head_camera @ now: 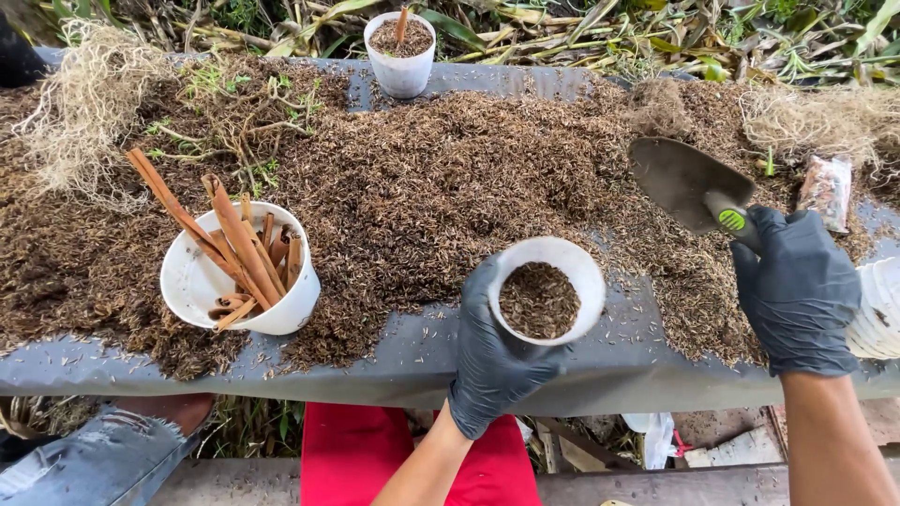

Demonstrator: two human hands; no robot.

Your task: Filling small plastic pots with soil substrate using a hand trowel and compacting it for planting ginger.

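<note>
While the small white cup (544, 298) is filled almost to the rim with brown husk material, the left hand (495, 361), in a black glove, is wrapped around its side and its bottom and holds it at the near edge of the desk (412, 361). The cup stands upright, and its opening faces the camera.

To the right, the right hand (797, 286), also in a black glove, is clenched around the green and grey handle of a trowel (689, 185). The dark blade of the trowel points to the upper left and lies over the husk pile (450, 178), which covers most of the grey desk surface. Just beside the right hand, at the right border, a stack of white cups (877, 300) is partly visible.

On the left side of the desk a white bowl (202, 290) is tilted and holds many brown sticks (239, 248). At the far edge stands another white cup (401, 56), filled with husk, with one stick upright in it. Pale dry roots (84, 103) lie at the far left corner. A small plastic packet (827, 190) lies near the right end of the desk.
</note>
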